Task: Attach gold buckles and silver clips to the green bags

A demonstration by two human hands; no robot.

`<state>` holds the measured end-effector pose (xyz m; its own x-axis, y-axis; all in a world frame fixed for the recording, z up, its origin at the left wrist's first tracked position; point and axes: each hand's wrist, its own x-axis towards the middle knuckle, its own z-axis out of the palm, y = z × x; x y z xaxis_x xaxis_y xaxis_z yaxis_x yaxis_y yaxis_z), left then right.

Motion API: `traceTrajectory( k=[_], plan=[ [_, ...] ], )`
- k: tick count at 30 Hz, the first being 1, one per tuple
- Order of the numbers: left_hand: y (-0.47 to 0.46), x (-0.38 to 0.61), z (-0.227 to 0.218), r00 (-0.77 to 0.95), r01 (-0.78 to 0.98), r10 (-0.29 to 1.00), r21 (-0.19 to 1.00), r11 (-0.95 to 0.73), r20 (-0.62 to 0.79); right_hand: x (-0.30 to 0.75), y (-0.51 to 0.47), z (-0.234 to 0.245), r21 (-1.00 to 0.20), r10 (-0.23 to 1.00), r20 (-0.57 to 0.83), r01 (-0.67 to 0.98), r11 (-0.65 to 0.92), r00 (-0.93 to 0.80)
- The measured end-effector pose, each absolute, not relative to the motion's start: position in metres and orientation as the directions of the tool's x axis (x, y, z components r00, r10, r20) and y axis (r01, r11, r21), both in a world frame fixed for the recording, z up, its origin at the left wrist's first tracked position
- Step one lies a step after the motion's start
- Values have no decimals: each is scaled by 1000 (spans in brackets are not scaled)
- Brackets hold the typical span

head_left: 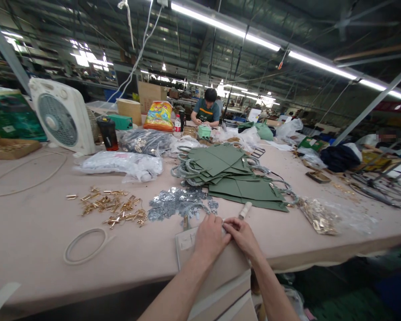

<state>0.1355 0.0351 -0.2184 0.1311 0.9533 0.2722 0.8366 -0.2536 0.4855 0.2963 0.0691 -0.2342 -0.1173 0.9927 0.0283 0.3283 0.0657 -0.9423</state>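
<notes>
My left hand (210,234) is closed over the top edge of a pale beige bag panel (217,272), which overhangs the table's front edge. Beside it, my right hand (241,234) pinches with thumb and fingertips at the same edge; whatever is between them is hidden. A grey cord handle (198,206) arcs up from the panel behind my left hand. Just beyond my right hand lies a tool with a white-wrapped handle (245,210). Flat silver metal plates (177,203) are heaped past my hands, and gold metal fittings (115,205) are scattered to their left.
Dark green bag panels with cord handles (223,162) are stacked ahead. Left are a tape roll (86,246), a plastic-wrapped packet (120,165) and a fan (62,116). A bag of gold parts (319,216) lies right. Another person (207,109) sits across the table.
</notes>
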Motion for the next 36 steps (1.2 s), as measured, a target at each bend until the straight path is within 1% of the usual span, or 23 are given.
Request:
traceTrajectory(
  k=[3,7,9,11,12,15,17,19,21,23,27,30,36],
  plan=[
    [32,135,-219,128,829,950,495,-260,285,300,66,-236,-945,992,50,315,84,-115],
    [30,136,-221,106,824,951,509,-247,290,305,76,-237,-976,994,74,210,56,79],
    [31,136,-223,107,823,953,513,-244,283,297,86,-233,-980,987,97,182,73,125],
    [32,137,-225,117,817,956,522,-246,269,281,96,-224,-972,988,142,195,128,63],
    [32,137,-226,120,809,958,533,-247,262,270,100,-217,-962,986,168,216,165,-4],
    [33,136,-228,98,769,961,594,-237,257,238,113,-196,-893,931,223,322,314,-288],
    [33,136,-229,83,749,961,620,-234,262,221,121,-184,-821,879,192,420,388,-437],
    [33,136,-230,89,749,963,620,-234,255,210,130,-175,-714,852,102,559,422,-513],
    [33,136,-231,98,757,967,613,-226,236,203,138,-171,-593,846,1,681,430,-534],
    [32,136,-232,95,763,967,607,-222,234,198,144,-168,-506,842,-65,745,435,-536],
    [30,135,-236,104,751,948,601,-274,301,187,149,-168,-418,845,-110,796,438,-523],
    [29,134,-238,112,740,942,606,-291,316,181,150,-170,-360,852,-131,825,436,-507],
    [28,132,-238,131,739,930,592,-322,343,178,153,-179,-322,849,-151,837,442,-507]
  ],
)
